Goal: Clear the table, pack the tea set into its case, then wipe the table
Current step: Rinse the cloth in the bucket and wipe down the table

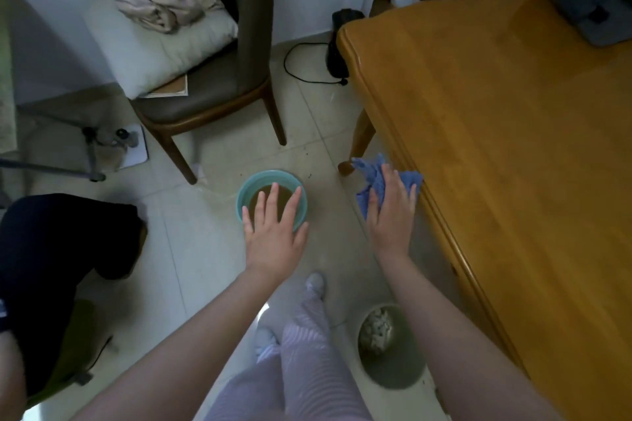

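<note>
Right hand (393, 210) holds cloth (373, 170) at table (496, 130) edge; left hand (273, 227) over bowl (270, 174).

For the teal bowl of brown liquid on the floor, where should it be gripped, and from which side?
Grip the teal bowl by its rim, from above on the near side, and keep it level: it stands upright and open, holding brown liquid.
</note>
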The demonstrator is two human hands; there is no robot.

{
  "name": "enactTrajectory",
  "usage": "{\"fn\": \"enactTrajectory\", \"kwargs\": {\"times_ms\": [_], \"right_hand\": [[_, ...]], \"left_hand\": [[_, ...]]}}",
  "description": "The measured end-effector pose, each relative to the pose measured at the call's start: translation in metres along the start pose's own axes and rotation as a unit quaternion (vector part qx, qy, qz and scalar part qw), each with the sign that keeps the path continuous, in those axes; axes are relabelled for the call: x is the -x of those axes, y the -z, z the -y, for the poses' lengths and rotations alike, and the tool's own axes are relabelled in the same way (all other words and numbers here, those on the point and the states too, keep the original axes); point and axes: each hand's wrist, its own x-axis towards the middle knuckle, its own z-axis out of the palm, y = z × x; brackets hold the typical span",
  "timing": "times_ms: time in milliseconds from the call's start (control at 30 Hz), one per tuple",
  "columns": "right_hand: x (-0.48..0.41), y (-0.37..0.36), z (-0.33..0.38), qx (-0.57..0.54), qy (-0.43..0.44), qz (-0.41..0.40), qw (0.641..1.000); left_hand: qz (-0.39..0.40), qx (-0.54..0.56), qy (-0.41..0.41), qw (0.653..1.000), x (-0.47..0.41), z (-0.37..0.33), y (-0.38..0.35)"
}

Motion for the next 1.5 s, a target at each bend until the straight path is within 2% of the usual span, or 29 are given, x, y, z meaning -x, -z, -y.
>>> {"fn": "enactTrajectory", "kwargs": {"times_ms": [167, 400, 533, 733, 933, 1133, 1233, 1300, 1400, 1433, 1500], "right_hand": [[-0.032, -0.063, 0.013, -0.092, -0.023, 0.047, 0.994], [-0.038, -0.167, 0.013, -0.109, -0.071, 0.109, 0.985], [-0.026, -0.232, -0.002, -0.099, -0.106, 0.127, 0.981], [-0.004, -0.353, -0.041, -0.093, -0.158, 0.138, 0.973], [0.015, -0.487, -0.097, -0.09, -0.145, 0.133, 0.976], [0.026, -0.609, -0.151, -0.059, -0.1, 0.148, 0.982], [0.045, -0.662, -0.173, 0.026, -0.068, 0.194, 0.978], [0.052, -0.684, -0.176, 0.047, -0.083, 0.169, 0.981], [0.035, -0.695, -0.173, 0.035, -0.128, 0.038, 0.99], [0.026, -0.694, -0.173, 0.07, -0.138, 0.031, 0.987], [0.018, -0.687, -0.177, 0.137, -0.194, 0.084, 0.968]], "left_hand": [[0.012, 0.002, 0.034, 0.999, -0.049, 0.028, -0.019], [0.034, -0.009, 0.058, 0.998, -0.119, 0.081, -0.062], [0.052, -0.002, 0.046, 0.998, -0.16, 0.116, -0.097], [0.086, 0.024, 0.079, 0.993, -0.217, 0.18, -0.2], [0.083, 0.064, 0.096, 0.99, -0.269, 0.234, -0.327], [0.023, 0.207, 0.117, 0.971, -0.325, 0.28, -0.444], [-0.005, 0.249, 0.145, 0.958, -0.359, 0.301, -0.487], [-0.059, 0.275, 0.18, 0.943, -0.373, 0.307, -0.505], [-0.132, 0.272, 0.213, 0.929, -0.382, 0.307, -0.515], [-0.139, 0.271, 0.221, 0.926, -0.383, 0.307, -0.515], [-0.11, 0.277, 0.241, 0.924, -0.383, 0.306, -0.517]]}}
